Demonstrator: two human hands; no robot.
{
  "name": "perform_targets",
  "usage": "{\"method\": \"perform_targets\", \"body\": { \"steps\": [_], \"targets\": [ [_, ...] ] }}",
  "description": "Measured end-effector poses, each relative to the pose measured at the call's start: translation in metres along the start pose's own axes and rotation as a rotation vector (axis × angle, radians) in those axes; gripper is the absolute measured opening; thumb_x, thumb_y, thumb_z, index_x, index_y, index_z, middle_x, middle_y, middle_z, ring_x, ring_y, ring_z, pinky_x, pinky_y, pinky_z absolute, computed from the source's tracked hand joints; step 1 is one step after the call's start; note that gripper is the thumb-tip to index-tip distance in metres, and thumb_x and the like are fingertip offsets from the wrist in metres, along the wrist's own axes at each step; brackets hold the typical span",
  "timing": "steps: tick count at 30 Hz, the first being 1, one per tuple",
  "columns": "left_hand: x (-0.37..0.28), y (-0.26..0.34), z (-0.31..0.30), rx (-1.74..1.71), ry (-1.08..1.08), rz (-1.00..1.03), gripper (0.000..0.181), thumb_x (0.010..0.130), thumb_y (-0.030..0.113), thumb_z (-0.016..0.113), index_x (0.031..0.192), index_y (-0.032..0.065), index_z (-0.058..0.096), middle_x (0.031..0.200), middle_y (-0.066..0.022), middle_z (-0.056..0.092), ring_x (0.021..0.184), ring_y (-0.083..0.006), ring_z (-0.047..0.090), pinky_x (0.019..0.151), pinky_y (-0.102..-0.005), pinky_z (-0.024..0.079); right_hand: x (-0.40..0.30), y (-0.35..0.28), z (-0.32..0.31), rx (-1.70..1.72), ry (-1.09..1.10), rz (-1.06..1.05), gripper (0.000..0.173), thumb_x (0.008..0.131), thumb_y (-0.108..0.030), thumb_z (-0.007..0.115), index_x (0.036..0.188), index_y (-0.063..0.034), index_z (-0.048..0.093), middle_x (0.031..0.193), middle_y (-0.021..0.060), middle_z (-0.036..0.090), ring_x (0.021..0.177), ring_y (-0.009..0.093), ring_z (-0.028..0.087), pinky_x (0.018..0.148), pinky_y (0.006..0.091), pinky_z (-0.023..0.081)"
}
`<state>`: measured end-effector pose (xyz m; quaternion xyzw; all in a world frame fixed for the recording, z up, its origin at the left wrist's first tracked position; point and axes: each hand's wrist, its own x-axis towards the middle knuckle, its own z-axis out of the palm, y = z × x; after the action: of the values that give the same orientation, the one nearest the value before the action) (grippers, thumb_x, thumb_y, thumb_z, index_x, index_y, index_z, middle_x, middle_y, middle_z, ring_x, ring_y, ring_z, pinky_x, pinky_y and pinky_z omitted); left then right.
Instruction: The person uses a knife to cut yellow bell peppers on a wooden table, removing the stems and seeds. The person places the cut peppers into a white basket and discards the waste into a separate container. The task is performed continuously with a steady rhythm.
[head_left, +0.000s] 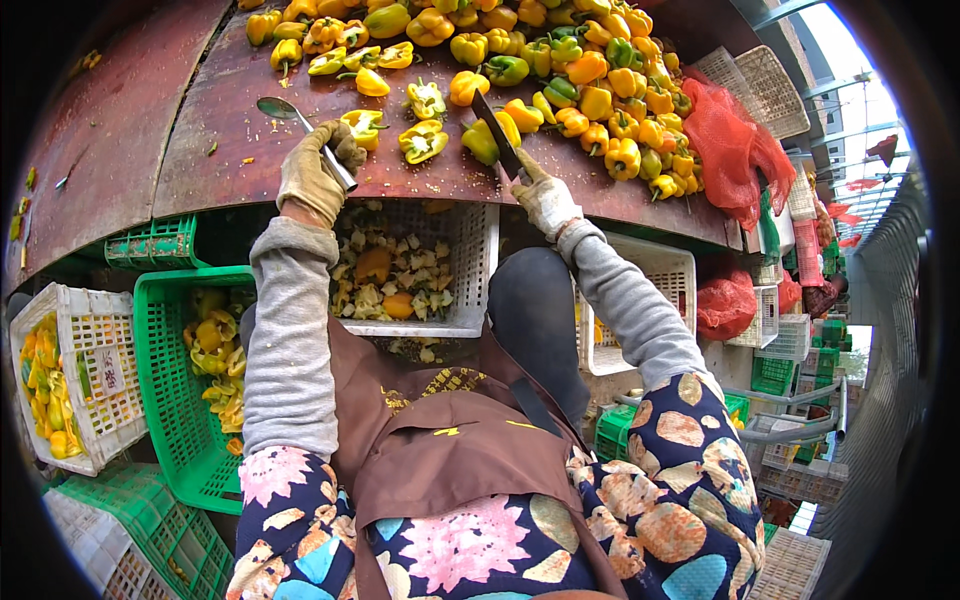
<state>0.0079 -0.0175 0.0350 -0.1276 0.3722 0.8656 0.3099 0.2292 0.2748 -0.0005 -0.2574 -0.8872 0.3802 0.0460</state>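
My left hand, in a soiled work glove, grips the handle of a metal spoon, its bowl pointing up and left over the reddish table. In my gloved right hand is a knife with a dark blade, which slants over a yellow-green bell pepper and hides part of it. Between my hands lie cut pepper halves with pale seed cores showing. One more half rests just beyond my left fingers. A large heap of whole yellow, orange and green bell peppers spreads behind.
Below the table edge, a white crate holds pepper cores and scraps. To my left stand a green crate and a white crate with cut peppers. Red mesh sacking hangs at the table's right, near another white crate.
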Motion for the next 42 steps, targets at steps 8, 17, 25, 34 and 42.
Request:
{"method": "perform_targets", "body": {
  "steps": [8,17,25,34,42],
  "targets": [
    [0.016,0.002,-0.010,-0.065,-0.054,-0.017,0.016,0.096,0.016,0.055,0.100,0.0006,0.059,0.078,-0.0048,0.063,0.056,-0.0155,0.060,0.058,-0.0338,0.058,0.081,-0.065,0.088,-0.103,0.215,-0.224,0.061,0.087,-0.019,0.061,0.145,-0.0253,0.042,0.079,0.0073,0.064,0.061,0.023,0.058,0.060,0.0316,0.049],
    [-0.011,0.021,-0.016,-0.031,0.004,0.052,0.016,0.097,0.018,0.055,0.095,0.0031,0.060,0.076,-0.0017,0.061,0.058,-0.0133,0.060,0.056,-0.0292,0.054,0.040,-0.077,-0.090,-0.010,0.238,-0.181,0.055,0.085,-0.025,0.065,0.138,-0.0236,0.050,0.096,0.0035,0.068,0.080,0.017,0.065,0.076,0.0272,0.051],
    [-0.007,0.009,-0.002,-0.048,-0.012,0.045,0.015,0.096,0.016,0.055,0.098,0.0014,0.060,0.078,-0.0054,0.064,0.059,-0.0156,0.062,0.056,-0.0312,0.056,-0.025,0.024,-0.092,-0.430,0.063,0.189,0.055,0.086,-0.009,0.060,0.140,-0.0117,0.048,0.094,0.0036,0.064,0.082,0.014,0.061,0.075,0.0248,0.048],
    [0.011,-0.001,-0.014,0.014,-0.002,0.053,0.020,0.097,0.019,0.056,0.104,0.0013,0.062,0.086,-0.0024,0.066,0.066,-0.0114,0.063,0.059,-0.0274,0.053,-0.053,0.001,-0.102,0.025,0.197,0.254,0.064,0.085,-0.011,0.064,0.145,-0.0199,0.044,0.076,0.0002,0.059,0.053,0.011,0.051,0.050,0.0270,0.046],
    [0.007,-0.001,-0.021,0.020,0.010,0.060,0.019,0.097,0.017,0.055,0.104,0.0009,0.061,0.085,-0.0042,0.064,0.064,-0.0147,0.064,0.060,-0.0307,0.058,0.011,-0.071,-0.049,0.535,0.507,0.078,0.068,0.089,-0.008,0.061,0.149,-0.0276,0.035,0.069,0.0008,0.051,0.046,0.012,0.046,0.040,0.0285,0.041]
  ]
}}
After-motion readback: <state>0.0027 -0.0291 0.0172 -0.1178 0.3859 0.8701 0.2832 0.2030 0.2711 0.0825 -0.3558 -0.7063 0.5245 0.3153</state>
